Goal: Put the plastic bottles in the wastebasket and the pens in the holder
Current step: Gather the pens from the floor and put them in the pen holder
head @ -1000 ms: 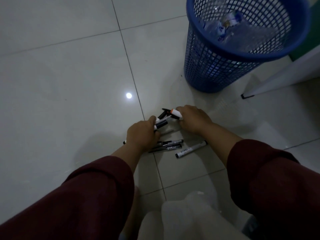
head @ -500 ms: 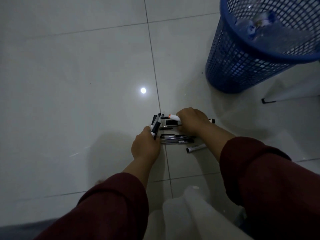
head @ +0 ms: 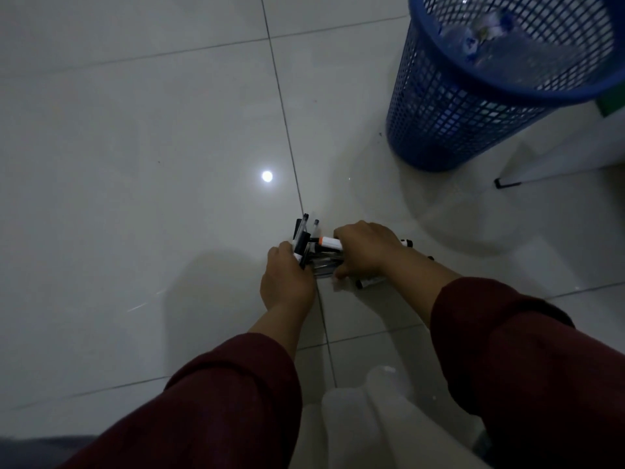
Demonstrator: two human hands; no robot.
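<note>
Several pens and markers lie bunched on the tiled floor between my hands. My left hand grips a bundle of black pens that stick up and away from me. My right hand holds a white marker with an orange end and covers more pens on the floor. A marker end pokes out behind my right wrist. The blue mesh wastebasket stands at the upper right with clear plastic bottles inside. No pen holder shows.
A white furniture leg with a black foot stands just right of the wastebasket. Pale cloth lies at the bottom between my sleeves. A bright light reflection shines on the glossy tiles.
My left hand has turned its pens upright, pointing away from me. My right hand has drawn the floor pens in under it, and the view has shifted so the wastebasket sits further right.
</note>
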